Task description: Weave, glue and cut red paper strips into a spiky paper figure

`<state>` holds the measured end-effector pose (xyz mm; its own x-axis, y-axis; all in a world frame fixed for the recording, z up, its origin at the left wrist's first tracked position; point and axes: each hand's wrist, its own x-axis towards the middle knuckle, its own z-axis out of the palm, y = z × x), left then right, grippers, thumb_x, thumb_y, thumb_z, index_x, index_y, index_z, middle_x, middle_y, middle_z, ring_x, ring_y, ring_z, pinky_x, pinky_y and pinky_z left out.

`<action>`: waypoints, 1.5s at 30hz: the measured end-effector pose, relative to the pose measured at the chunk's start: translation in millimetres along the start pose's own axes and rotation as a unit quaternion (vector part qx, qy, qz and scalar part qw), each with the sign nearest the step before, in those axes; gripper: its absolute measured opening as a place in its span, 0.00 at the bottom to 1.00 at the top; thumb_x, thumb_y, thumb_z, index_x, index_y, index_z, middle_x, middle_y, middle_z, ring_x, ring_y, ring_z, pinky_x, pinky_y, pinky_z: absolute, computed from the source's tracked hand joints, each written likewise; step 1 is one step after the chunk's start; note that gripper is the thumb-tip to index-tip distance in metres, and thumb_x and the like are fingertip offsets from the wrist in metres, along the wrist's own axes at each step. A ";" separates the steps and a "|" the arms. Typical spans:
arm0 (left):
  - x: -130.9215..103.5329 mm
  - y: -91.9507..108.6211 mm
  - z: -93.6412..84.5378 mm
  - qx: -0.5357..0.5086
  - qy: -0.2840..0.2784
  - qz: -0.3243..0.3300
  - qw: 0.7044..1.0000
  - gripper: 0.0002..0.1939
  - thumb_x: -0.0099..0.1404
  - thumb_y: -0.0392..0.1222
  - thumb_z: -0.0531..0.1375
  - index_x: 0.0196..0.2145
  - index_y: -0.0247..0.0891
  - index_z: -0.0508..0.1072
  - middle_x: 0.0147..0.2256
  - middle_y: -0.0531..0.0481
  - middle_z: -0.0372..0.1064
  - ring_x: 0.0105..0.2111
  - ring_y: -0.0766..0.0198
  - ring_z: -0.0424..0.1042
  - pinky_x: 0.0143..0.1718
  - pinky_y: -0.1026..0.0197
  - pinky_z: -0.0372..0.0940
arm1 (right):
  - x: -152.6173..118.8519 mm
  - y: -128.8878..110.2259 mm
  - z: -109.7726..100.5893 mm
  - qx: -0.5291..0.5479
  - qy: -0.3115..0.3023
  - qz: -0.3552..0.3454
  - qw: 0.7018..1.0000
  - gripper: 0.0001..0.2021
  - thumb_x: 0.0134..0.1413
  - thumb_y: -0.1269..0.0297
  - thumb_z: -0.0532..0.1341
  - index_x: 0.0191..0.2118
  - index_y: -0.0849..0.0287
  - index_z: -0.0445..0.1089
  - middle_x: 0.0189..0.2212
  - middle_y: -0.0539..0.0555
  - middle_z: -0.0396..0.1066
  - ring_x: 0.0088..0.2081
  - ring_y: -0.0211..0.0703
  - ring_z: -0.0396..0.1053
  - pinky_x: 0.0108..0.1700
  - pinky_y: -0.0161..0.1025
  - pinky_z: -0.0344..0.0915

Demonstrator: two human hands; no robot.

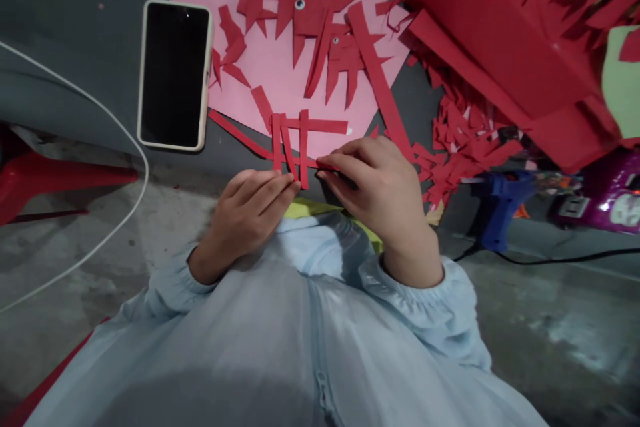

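My left hand (pixel 250 209) is closed, with its fingers straight and pressed together over the lower ends of narrow red paper strips (pixel 277 140); its thumb is hidden. My right hand (pixel 383 180) pinches the right end of a long red crosswise strip (pixel 240 136) between thumb and fingers. That strip passes across several upright strips near the table's front edge. Higher up, a second crosswise strip (pixel 327 126) also meets the uprights. Pink paper (pixel 280 74) lies under part of this lattice.
Red paper cut-outs with googly eyes (pixel 313 10) lie on the pink sheet. To the left is a phone (pixel 175 74). Red scraps (pixel 457 140) and a folded red sheet (pixel 505 40) cover the right. A blue glue gun (pixel 500 207) with a black cord sits at the table edge.
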<state>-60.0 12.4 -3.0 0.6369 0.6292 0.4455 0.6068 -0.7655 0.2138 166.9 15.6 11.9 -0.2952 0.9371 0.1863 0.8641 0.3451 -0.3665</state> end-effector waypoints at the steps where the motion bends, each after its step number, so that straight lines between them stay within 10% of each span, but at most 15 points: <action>1: 0.0 0.0 0.7 0.000 -0.001 0.006 1.000 0.12 0.70 0.34 0.59 0.50 0.38 0.76 0.47 0.47 0.80 0.47 0.60 0.77 0.51 0.55 0.68 | 0.0 0.5 0.9 -0.006 0.003 0.003 1.000 0.08 0.66 0.64 0.59 0.41 0.56 0.77 0.37 0.57 0.76 0.39 0.48 0.68 0.35 0.44 0.59; 13: -0.3 -0.4 1.1 0.004 0.012 0.007 1.000 0.09 0.68 0.33 0.62 0.45 0.37 0.77 0.44 0.48 0.81 0.45 0.60 0.78 0.49 0.55 0.70 | 5.6 6.5 5.3 -0.044 0.045 -0.008 0.998 0.11 0.65 0.67 0.59 0.36 0.55 0.79 0.32 0.55 0.76 0.34 0.45 0.66 0.35 0.43 0.59; 18: -8.6 -5.0 3.2 0.029 0.075 -0.103 0.991 0.07 0.64 0.31 0.60 0.35 0.41 0.76 0.35 0.51 0.79 0.38 0.59 0.75 0.43 0.55 0.71 | 4.8 8.5 3.3 -0.044 0.023 -0.026 0.998 0.10 0.65 0.64 0.59 0.37 0.56 0.79 0.35 0.57 0.76 0.35 0.45 0.64 0.35 0.43 0.58; 32: 3.7 -12.7 6.5 -0.073 0.126 -0.183 0.972 0.22 0.66 0.29 0.53 0.53 0.43 0.73 0.50 0.50 0.79 0.47 0.61 0.76 0.54 0.55 0.67 | 5.3 13.2 4.8 -0.051 0.051 -0.068 0.995 0.09 0.65 0.66 0.60 0.38 0.56 0.79 0.33 0.56 0.75 0.34 0.44 0.64 0.34 0.41 0.59; 45: 27.1 -7.5 3.3 -0.067 0.123 -0.249 0.958 0.12 0.71 0.38 0.57 0.49 0.44 0.77 0.45 0.53 0.81 0.44 0.63 0.79 0.50 0.59 0.71 | 5.2 13.5 6.4 -0.056 0.043 -0.066 0.995 0.10 0.66 0.67 0.59 0.38 0.56 0.79 0.33 0.57 0.76 0.34 0.45 0.63 0.32 0.41 0.56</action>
<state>-45.7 35.6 4.7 0.1430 0.8831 0.4468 0.7288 -0.3994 0.5561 174.5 25.5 2.1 -0.3768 0.8748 0.3044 0.8617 0.4516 -0.2312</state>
